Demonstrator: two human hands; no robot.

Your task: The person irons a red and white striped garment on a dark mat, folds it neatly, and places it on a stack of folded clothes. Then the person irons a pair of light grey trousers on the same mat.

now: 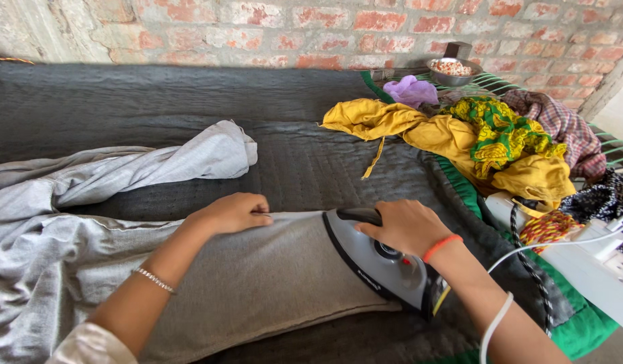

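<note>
Grey garment [257, 283], grey-and-black iron [382, 263], dark grey quilted pad [156, 101]; mustard-yellow cloth [426, 131], green-yellow patterned cloth [503, 131], lilac cloth [411, 89], red brick wall [291, 27].

A: Iron? 
B: Grey electric iron [382, 259] with a black handle, soleplate flat on the grey garment [257, 283], nose pointing left.

A: Garment? 
B: Grey fabric, one flat section under the iron, the rest bunched and creased at left.

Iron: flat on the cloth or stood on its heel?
Flat. The iron lies soleplate-down on the grey cloth, right hand on its handle.
</note>
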